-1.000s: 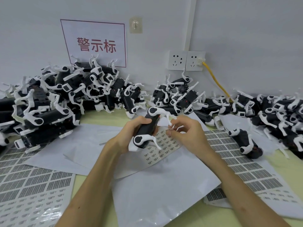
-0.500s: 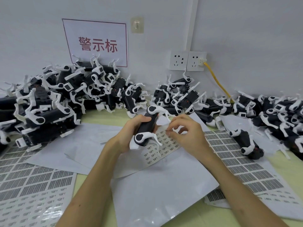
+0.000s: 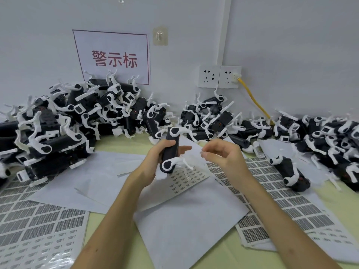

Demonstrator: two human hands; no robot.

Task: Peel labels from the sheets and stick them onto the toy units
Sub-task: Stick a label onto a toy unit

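My left hand (image 3: 155,162) grips a black toy unit (image 3: 171,150) with white legs, held nearly upright above the table. Just to its right, my right hand (image 3: 223,154) is raised, thumb and forefinger pinched together on a small label (image 3: 203,152) that is barely visible. Under both hands lies a label sheet (image 3: 186,179) with rows of small printed labels. More label sheets lie at the right (image 3: 281,200) and lower left (image 3: 38,226).
Big heaps of black-and-white toy units fill the left (image 3: 68,123), the middle back (image 3: 213,117) and the right (image 3: 330,136). One unit (image 3: 289,171) lies alone on the right sheet. Blank white backing papers (image 3: 184,226) cover the table. A yellow cable (image 3: 254,100) runs from the wall socket.
My right hand has lifted off the label sheet with its fingers pinched. My left hand has raised the toy unit more upright. The camera has tilted down a little.
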